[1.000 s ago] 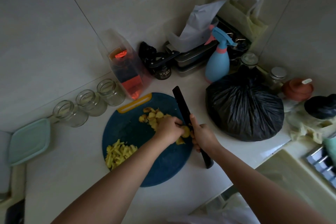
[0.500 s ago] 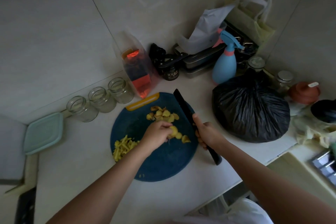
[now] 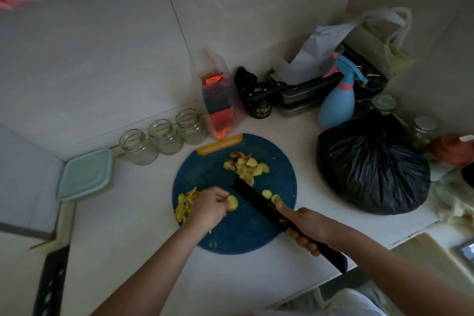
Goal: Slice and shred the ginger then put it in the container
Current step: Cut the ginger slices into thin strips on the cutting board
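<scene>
- The left hand (image 3: 209, 206) is down on the round blue cutting board (image 3: 230, 236), left of centre. Its fingers are curled in and the fingertips pinch a yellow ginger slice (image 3: 232, 203) against the board. Whether that is one slice or a small stack, the dim light won't let me say.
- The right hand (image 3: 307, 226) is wrapped round the black handle of the knife (image 3: 256, 200), with one finger laid forward along the blade.
- The dark blade runs up and left across the middle of the board, and its tip sits just right of the pinched slice.
- The shredded ginger (image 3: 184, 204) lies in a pale yellow heap at the board's left edge, tucked just beside the left hand and partly hidden by it.
- The sliced ginger pile (image 3: 246, 165) sits on the upper part of the board below the yellow grip strip, with the blade tip near its lower edge.
- Two loose slices (image 3: 266, 194) lie just right of the blade, close to the outstretched finger.
- The pale green container (image 3: 86, 174) is at the left of the frame on the counter, lid on, well apart from the board.
- Three glass jars (image 3: 164, 133) stand in a row along the wall between the container and the board.
- A black plastic bag (image 3: 372, 169) bulges at the right of the board, with a blue spray bottle (image 3: 336, 102) above it.
</scene>
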